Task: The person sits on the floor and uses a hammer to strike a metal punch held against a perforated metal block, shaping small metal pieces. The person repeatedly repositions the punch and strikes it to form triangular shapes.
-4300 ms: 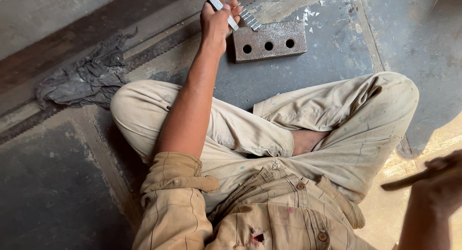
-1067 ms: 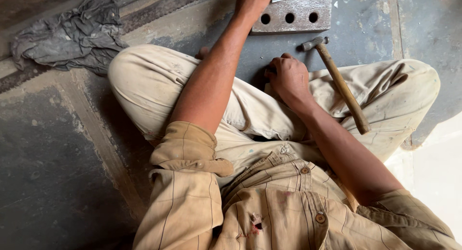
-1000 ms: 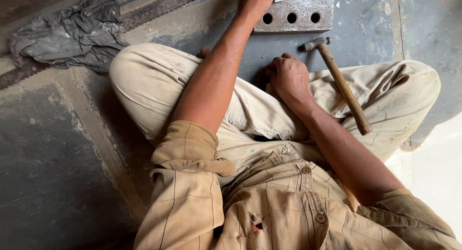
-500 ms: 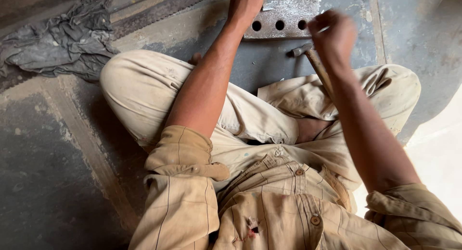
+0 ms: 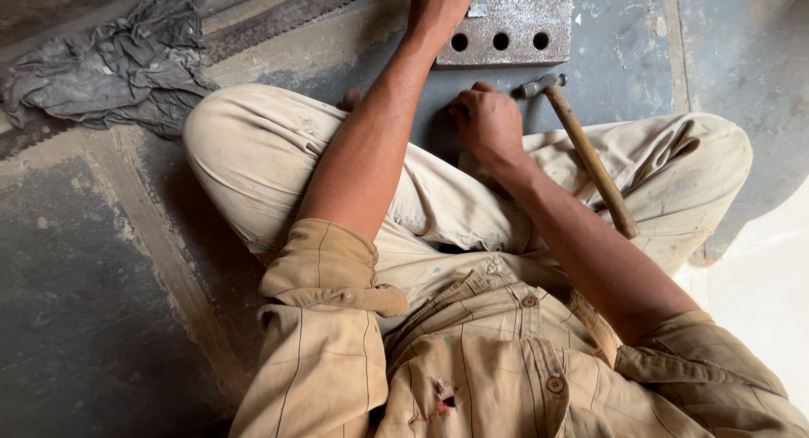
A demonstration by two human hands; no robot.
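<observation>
At twelve o'clock on the floor (image 5: 101,320), the left hand (image 5: 438,4) is closed around a small flat piece of metal (image 5: 478,6) on the top edge of a thick grey metal block (image 5: 506,31) with three round holes, which looks heavy, stiff and best gripped by its long sides. Just below, at one o'clock, the right hand (image 5: 486,122) rests curled with knuckles down, holding nothing I can make out. Beside it a wooden-handled hammer (image 5: 581,152) lies across the knee, and a grey rag (image 5: 109,63) sits at ten o'clock.
</observation>
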